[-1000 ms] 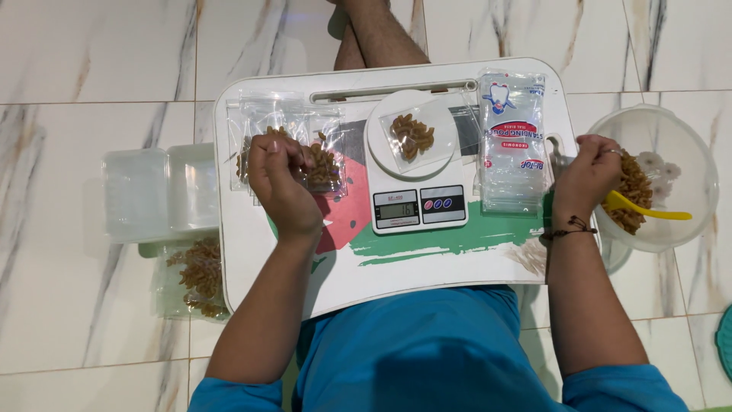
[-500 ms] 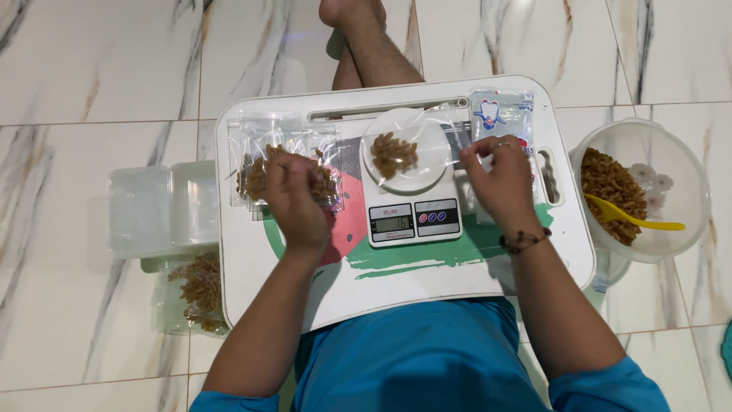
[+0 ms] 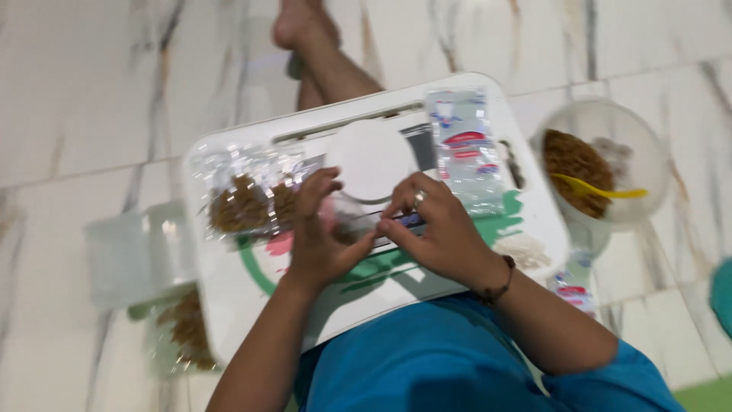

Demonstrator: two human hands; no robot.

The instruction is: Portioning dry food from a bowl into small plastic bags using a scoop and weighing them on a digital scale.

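head view showed both hands meeting over the scale (image 3: 381, 229) on the white tray (image 3: 229, 305); left hand (image 3: 324, 244) and right hand (image 3: 438, 233) fingers pinched a small clear bag (image 3: 352, 225), contents blurred, beside filled bags (image 3: 248, 200).

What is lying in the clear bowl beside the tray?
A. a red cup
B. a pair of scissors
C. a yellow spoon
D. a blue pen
C: a yellow spoon rests across the brown food inside the clear bowl, off to the right of the white tray.
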